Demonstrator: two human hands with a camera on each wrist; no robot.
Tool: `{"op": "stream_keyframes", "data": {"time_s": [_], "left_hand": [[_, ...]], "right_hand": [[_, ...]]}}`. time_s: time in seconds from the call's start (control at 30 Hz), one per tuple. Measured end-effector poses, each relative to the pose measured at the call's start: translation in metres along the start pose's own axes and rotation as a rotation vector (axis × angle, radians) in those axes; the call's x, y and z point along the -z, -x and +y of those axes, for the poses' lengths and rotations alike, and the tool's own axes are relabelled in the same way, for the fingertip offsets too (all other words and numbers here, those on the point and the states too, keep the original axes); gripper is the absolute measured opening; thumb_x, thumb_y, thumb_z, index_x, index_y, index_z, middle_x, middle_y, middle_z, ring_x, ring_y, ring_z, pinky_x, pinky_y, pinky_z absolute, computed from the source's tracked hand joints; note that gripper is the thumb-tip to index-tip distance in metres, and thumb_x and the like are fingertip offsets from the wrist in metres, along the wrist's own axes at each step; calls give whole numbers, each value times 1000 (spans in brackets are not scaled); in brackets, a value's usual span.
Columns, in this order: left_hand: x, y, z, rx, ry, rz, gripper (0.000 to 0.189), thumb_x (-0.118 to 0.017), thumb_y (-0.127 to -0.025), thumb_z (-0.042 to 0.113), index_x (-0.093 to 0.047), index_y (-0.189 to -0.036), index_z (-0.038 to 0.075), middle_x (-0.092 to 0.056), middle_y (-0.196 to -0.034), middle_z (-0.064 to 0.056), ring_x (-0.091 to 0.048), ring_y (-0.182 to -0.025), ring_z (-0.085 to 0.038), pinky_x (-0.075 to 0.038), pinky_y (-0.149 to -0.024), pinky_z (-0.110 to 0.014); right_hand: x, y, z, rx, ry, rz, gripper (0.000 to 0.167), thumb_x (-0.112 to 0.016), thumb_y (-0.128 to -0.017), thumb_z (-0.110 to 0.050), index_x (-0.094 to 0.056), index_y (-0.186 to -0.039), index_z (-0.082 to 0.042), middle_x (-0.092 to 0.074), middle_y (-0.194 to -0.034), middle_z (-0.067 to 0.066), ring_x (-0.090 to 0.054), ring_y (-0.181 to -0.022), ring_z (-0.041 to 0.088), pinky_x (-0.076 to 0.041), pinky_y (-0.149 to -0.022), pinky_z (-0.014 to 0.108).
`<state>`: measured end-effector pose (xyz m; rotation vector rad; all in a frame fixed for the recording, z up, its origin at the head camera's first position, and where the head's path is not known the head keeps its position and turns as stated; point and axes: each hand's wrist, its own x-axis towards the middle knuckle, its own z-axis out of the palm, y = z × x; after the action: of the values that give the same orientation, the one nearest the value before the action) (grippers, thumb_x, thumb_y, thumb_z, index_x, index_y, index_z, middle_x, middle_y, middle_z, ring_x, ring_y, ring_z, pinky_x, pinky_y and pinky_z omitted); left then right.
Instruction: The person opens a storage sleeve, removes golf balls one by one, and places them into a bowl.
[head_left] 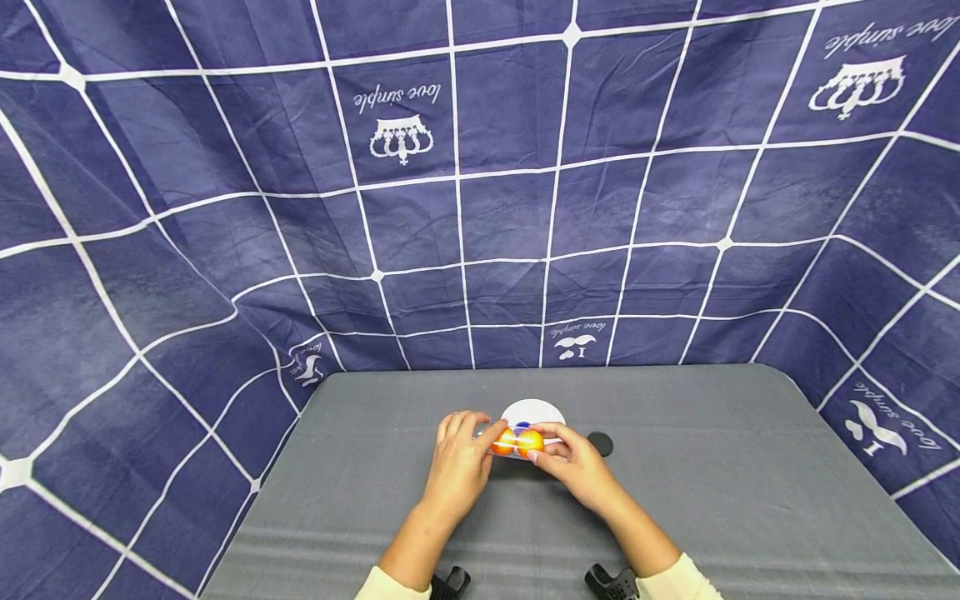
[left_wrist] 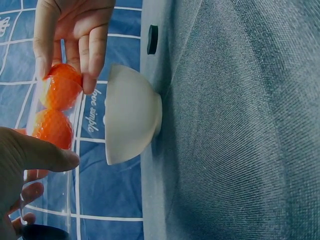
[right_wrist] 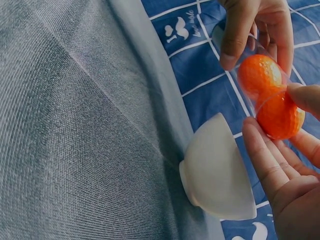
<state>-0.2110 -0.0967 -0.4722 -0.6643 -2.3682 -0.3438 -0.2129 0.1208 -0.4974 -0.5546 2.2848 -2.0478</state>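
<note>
A clear plastic tube point(left_wrist: 59, 192) with a black end point(left_wrist: 45, 232) lies sideways between both hands, raised over the table. My left hand point(head_left: 457, 458) grips it around the middle, thumb along its side. Two orange dimpled golf balls sit in line at its other end: the inner ball point(left_wrist: 52, 129) is within the tube, and the outer ball point(right_wrist: 281, 116) sticks partly out of the mouth. My right hand point(head_left: 577, 468) pinches that outer ball between thumb and fingers. Just beyond the tube stands a white bowl point(left_wrist: 131, 115), upright, with something blue point(head_left: 522, 427) showing in it.
A black round lid point(head_left: 601, 443) lies flat on the grey cloth-covered table point(head_left: 405, 400), right of the bowl. Dark wrist-worn devices point(head_left: 452, 582) show under the forearms. A blue curtain point(head_left: 502, 217) with white lines hangs behind the table and along both sides.
</note>
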Motion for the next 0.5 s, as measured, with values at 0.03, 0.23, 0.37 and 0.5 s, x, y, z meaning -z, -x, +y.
{"op": "stream_keyframes", "data": {"time_s": [0.03, 0.23, 0.37, 0.5], "left_hand": [[0, 0, 0, 1, 3, 0, 60, -83, -67, -1, -73, -120, 26, -67, -112, -3, -59, -109, -26, -42, -104, -46], [-1, 1, 0, 3, 24, 9, 59, -82, -67, -2, -73, -120, 24, -67, -112, -4, -59, -109, -27, -42, -103, -47], [-2, 2, -1, 13, 36, 15, 58, -82, -67, -2, -73, -119, 23, -67, -111, -4, -59, -109, -28, -42, -102, -47], [-3, 4, -1, 32, 39, 12, 59, -86, -65, 0, -73, -118, 23, -66, -111, -3, -59, -109, -28, -43, -100, -47]], "right_hand": [[0, 0, 0, 0, 2, -1, 41, -71, -91, -6, -59, -130, 2, -67, -116, 20, -69, -90, 2, -56, -75, 19], [1, 0, -1, -19, 1, -2, 42, -73, -91, -9, -60, -130, 1, -68, -114, 20, -70, -89, 6, -56, -74, 19], [1, 0, -3, -22, 6, -2, 42, -73, -91, -10, -61, -130, 0, -67, -115, 22, -70, -89, 5, -55, -75, 18], [2, 0, -3, -23, 17, 0, 41, -73, -91, -10, -62, -130, -1, -66, -118, 23, -69, -88, 4, -55, -75, 18]]}}
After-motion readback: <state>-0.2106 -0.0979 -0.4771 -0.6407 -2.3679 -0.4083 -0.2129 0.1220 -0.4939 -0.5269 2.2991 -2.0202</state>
